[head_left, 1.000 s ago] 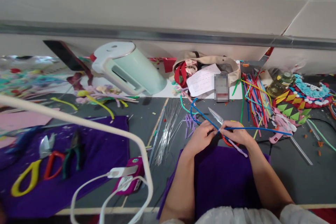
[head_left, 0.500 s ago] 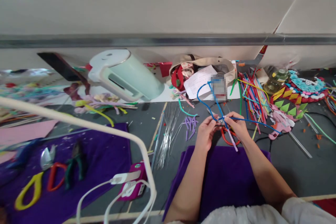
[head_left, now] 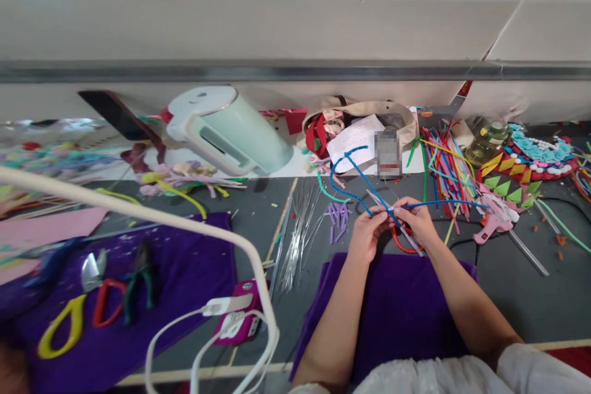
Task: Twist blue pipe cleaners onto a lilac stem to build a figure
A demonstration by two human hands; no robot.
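Observation:
Both my hands meet over the grey table, close to the front of a folded purple cloth (head_left: 397,320). Closed fingers of my left hand (head_left: 367,234) pinch a blue pipe cleaner (head_left: 369,184), bent into a loop that rises away from me. My right hand (head_left: 418,221) grips the same blue piece where its strands cross; one strand stretches off to the right. A short lilac pipe cleaner (head_left: 410,240) slants down from the crossing. Below the fingers shows an orange-red handle loop (head_left: 401,245), probably of scissors; whether a hand holds it is hidden.
Wire lengths (head_left: 298,252) and purple snippets (head_left: 338,215) lie left of my hands. Coloured pipe cleaners (head_left: 447,166) and a pink glue gun (head_left: 492,221) are at right. Farther left are a pale green kettle (head_left: 244,129), yellow-and-red-handled scissors (head_left: 62,326), pliers (head_left: 143,286) and a white cable (head_left: 203,228).
The blue loop has tilted left and lower, and the lilac piece has swung slightly right. My fingers have closed in around the crossing. The view has shifted slightly.

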